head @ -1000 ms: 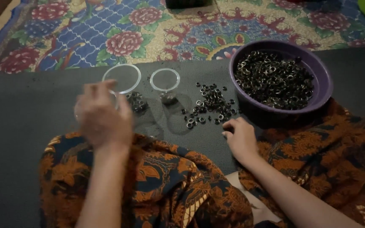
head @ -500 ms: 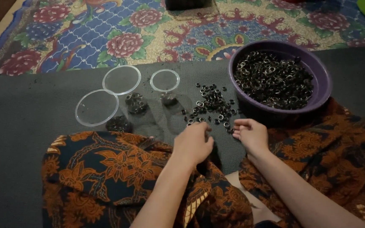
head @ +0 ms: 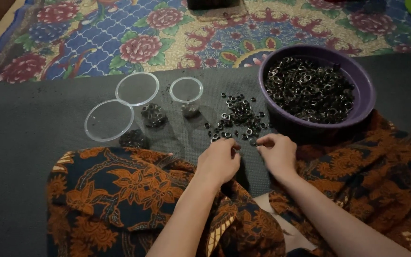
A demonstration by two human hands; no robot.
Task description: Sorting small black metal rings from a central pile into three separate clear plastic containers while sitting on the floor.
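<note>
A loose pile of small dark metal rings [head: 238,116] lies on a grey mat [head: 34,143]. My left hand [head: 220,161] rests knuckles up at the near edge of the pile, with its fingertips curled down onto the rings. My right hand [head: 278,151] sits beside it, thumb and forefinger close together at a ring; the fingers hide what is under them. A purple bowl [head: 363,90] full of the same rings stands just beyond my right hand.
Three clear plastic cups [head: 109,120] [head: 137,88] [head: 186,89] stand left of the pile, each with some rings at the bottom. Orange and dark patterned cloth [head: 120,190] covers my lap. A flowered carpet [head: 143,43] lies beyond the mat.
My left hand has come back from over the clear cups on the left to the near edge of the ring pile. My right hand has stayed at the pile.
</note>
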